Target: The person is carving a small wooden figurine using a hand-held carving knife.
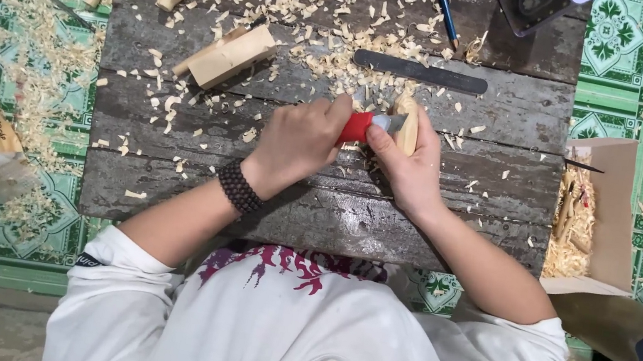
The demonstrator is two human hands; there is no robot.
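Over dark plank table (170, 184): left hand (297, 142) grips red-handled knife (367, 126), right hand (411, 168) clasps pale carved wood piece (406, 130)

The person is wearing a white shirt (299, 337) with short sleeves that are ending above the elbows, leaving both forearms bare. A purple-red branching print (301, 266) is running across the chest of the shirt, just below the collar. A small dark marking (86, 260) is showing on the hem of the sleeve on the left arm. A bracelet of dark round beads (240, 187) is circling the wrist just behind the left hand (298, 139). The right hand (408, 163) is wearing nothing.
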